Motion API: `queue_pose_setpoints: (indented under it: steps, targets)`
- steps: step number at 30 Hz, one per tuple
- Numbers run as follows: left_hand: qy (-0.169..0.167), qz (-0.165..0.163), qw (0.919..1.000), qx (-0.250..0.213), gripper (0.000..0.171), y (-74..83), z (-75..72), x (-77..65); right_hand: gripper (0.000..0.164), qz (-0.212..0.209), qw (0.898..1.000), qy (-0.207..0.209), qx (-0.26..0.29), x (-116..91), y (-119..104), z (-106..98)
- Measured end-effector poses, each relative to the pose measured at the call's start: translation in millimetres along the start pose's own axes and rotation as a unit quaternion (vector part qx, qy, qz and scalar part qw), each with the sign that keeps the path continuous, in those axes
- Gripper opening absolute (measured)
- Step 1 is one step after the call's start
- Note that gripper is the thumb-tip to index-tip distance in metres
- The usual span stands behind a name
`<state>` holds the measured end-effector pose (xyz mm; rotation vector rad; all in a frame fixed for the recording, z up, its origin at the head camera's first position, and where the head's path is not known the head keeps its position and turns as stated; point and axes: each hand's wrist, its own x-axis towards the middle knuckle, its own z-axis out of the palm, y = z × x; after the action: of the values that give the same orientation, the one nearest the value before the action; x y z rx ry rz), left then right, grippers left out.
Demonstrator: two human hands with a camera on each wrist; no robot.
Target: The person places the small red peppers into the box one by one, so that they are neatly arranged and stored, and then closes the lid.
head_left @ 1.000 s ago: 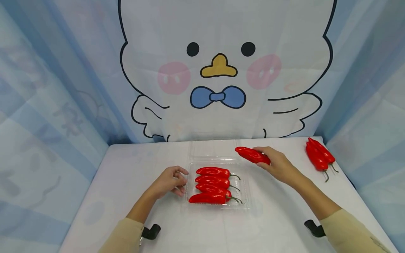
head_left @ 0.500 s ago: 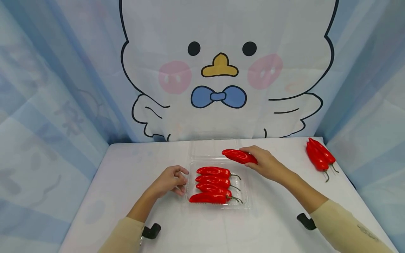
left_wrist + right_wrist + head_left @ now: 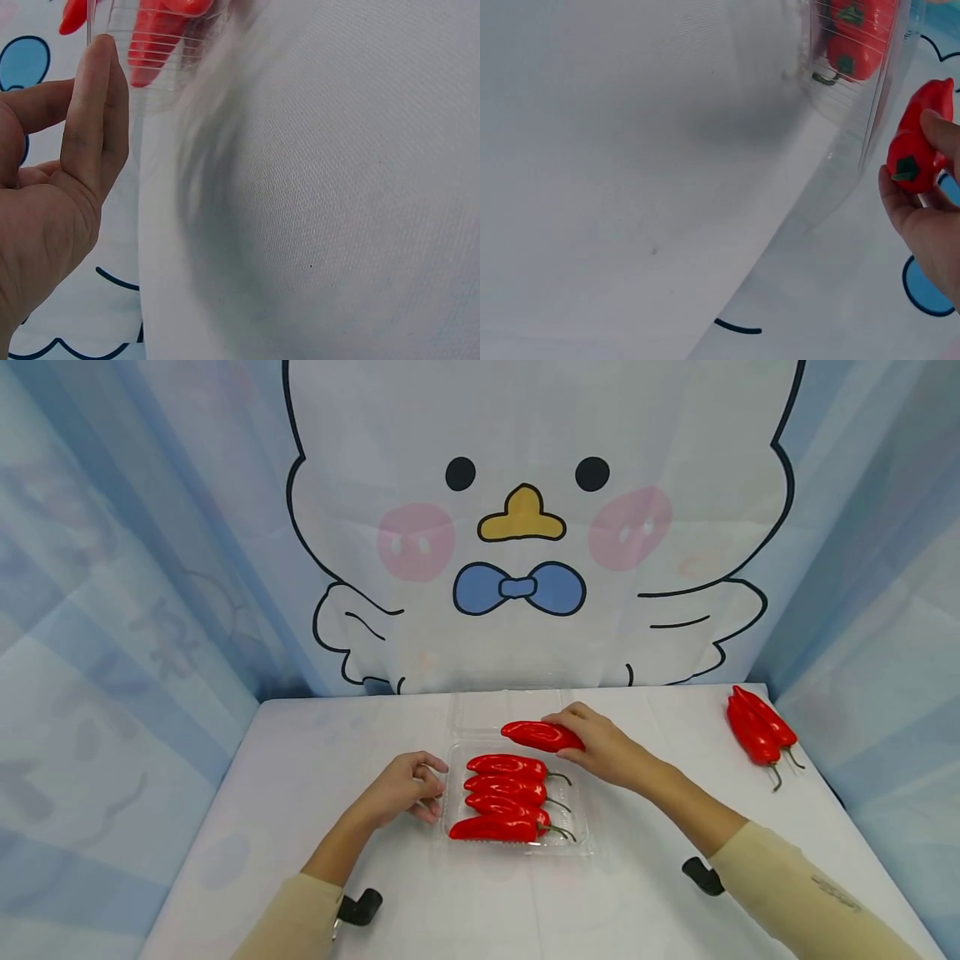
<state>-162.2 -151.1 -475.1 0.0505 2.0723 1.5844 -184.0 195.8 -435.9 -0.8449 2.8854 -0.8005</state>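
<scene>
My right hand [image 3: 606, 750] grips a red chili pepper [image 3: 534, 735] by its stem end, tip pointing left, over the back part of a clear plastic box [image 3: 581, 843]. In the right wrist view, thumb and fingers wrap this pepper, its green cap [image 3: 905, 169] showing near the fingertips. Several red peppers [image 3: 506, 791] lie stacked in a row inside the box, stems to the right. Beside the box's left wall is my left hand [image 3: 405, 789], holding nothing. Its extended fingertips are right at the box rim in the left wrist view, where the hand [image 3: 64, 165] looks relaxed.
Two more red peppers [image 3: 752, 733] lie at the table's back right corner. The clear lid [image 3: 468, 714] of the box is folded back toward the rear edge. Behind the white table [image 3: 645, 893] hangs a cartoon-printed curtain [image 3: 517, 643].
My right hand has carried the pepper leftward and slightly down, from the box's back right corner to over its back part. The left hand has stayed in place.
</scene>
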Motion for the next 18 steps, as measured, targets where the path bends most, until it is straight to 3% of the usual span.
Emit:
queue_pose_setpoints:
  steps: [18]
  targets:
    - [0.002,0.003,1.0,0.002,0.033,-0.3,-0.8,0.3,0.055,-0.019,0.999,-0.041,0.0,10.9,-16.1,16.6]
